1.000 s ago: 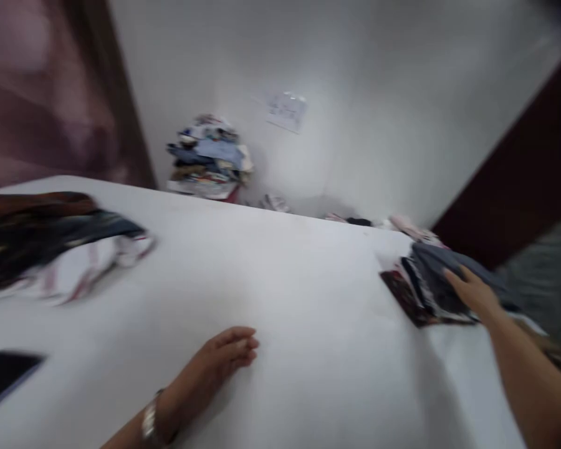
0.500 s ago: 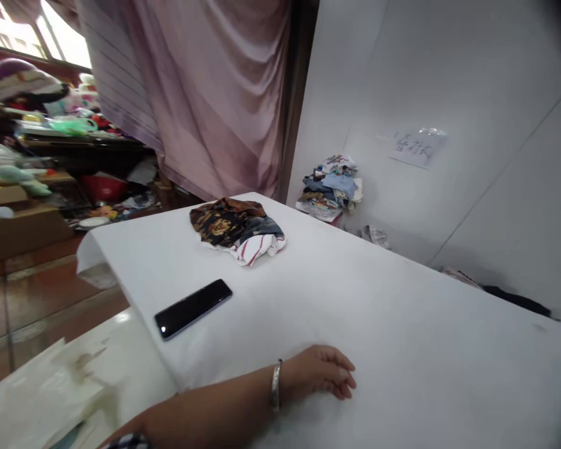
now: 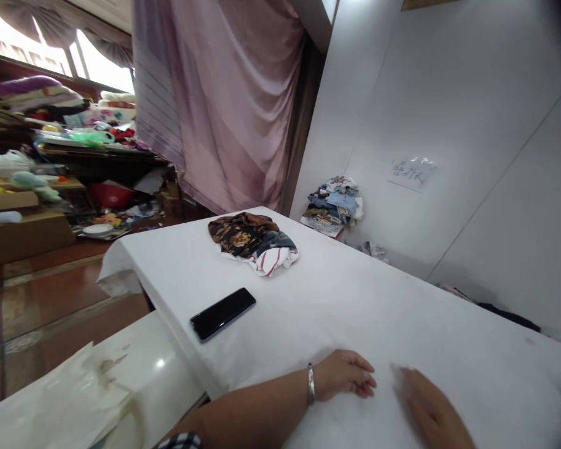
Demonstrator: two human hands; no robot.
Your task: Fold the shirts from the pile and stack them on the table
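My left hand (image 3: 348, 375), with a silver bangle on the wrist, rests on the white-covered table (image 3: 378, 312). Its fingers are loosely bent and a little apart, holding nothing. To its right, at the lower edge of the view, my right hand (image 3: 432, 408) is over the same cloth. Motion smears its fingers, so their pose is unclear. A black smartphone (image 3: 223, 313) lies face up to the left of my left hand. Beyond the phone sits a crumpled heap of clothes (image 3: 255, 242), part brown and black patterned, part dark blue, part white with red stripes.
A pile of folded clothes (image 3: 334, 202) stands beyond the table by the white wall (image 3: 449, 93), which bears a handwritten paper sign (image 3: 411, 173). A pink curtain (image 3: 234, 93) hangs behind. At left are a lower white surface (image 3: 135, 362) and a cardboard box (image 3: 25, 240).
My right hand has come into view at the lower right. The camera view has shifted, so the phone and clothes heap appear farther right and lower. My left hand stays on the table.
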